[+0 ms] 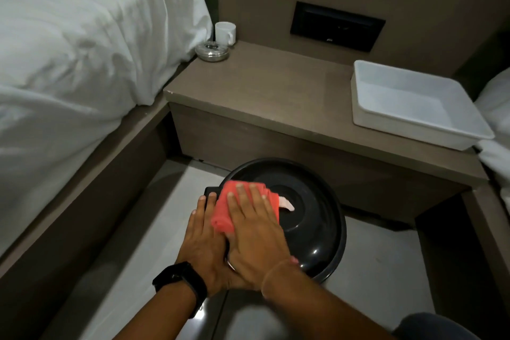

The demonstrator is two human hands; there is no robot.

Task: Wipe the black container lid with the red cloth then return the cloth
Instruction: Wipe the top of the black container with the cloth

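The round black container lid (314,218) sits on a container on the floor, low in the centre of the view. A folded red cloth (234,201) lies on the lid's left part. My right hand (254,229) presses flat on the cloth, fingers spread and pointing away from me. My left hand (204,240) rests at the lid's left rim, partly under my right hand, with its fingertips at a black tab on the rim. A watch is on my left wrist. A pale tag shows at the lid's middle.
A brown bedside ledge (276,91) runs behind the container, carrying a white tray (367,107) at the right, a white mug (225,33) and a metal ashtray (212,51) at the back left. A bed (82,50) with white sheets fills the left; another bed's edge shows at the right.
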